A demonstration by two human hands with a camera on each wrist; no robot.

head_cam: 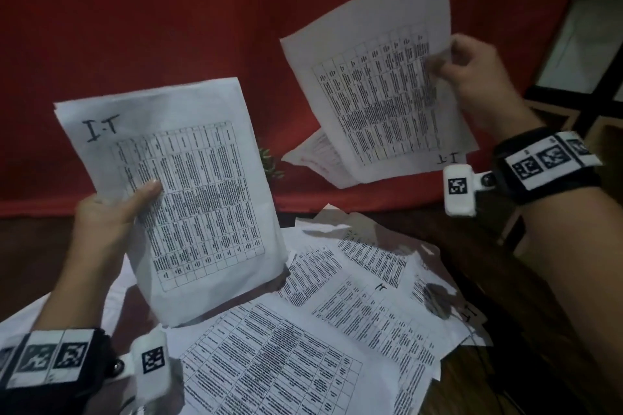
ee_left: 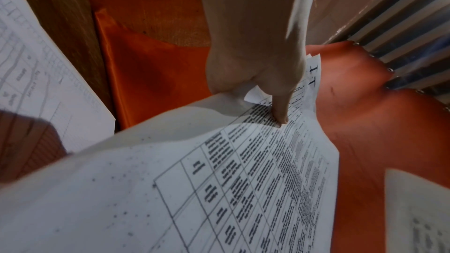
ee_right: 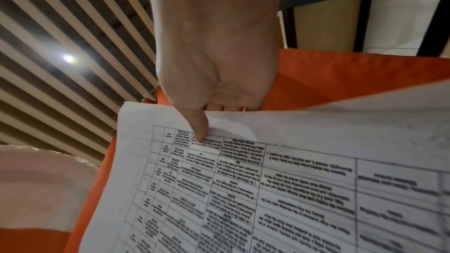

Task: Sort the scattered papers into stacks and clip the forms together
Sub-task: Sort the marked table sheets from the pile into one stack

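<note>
Printed table forms, white, dense black text in grids, some hand-marked "I.T".
Left hand (head_cam: 101, 212): grips upright stack (head_cam: 188, 199) by its left edge, thumb on front; several sheets, exact count unclear.
Right hand (head_cam: 472, 74): pinches raised sheets (head_cam: 377, 94), at least two.
Loose papers (head_cam: 337, 330) overlapping on worktop (head_cam: 505, 246), count unclear.
Red cloth (head_cam: 151, 27) behind.

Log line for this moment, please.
left hand: holds I.T stack | right hand: holds I.T sheet | loose papers: unsorted

Loose papers (head_cam: 337, 330) cover the table (head_cam: 505, 263); bare wood shows right.
</note>
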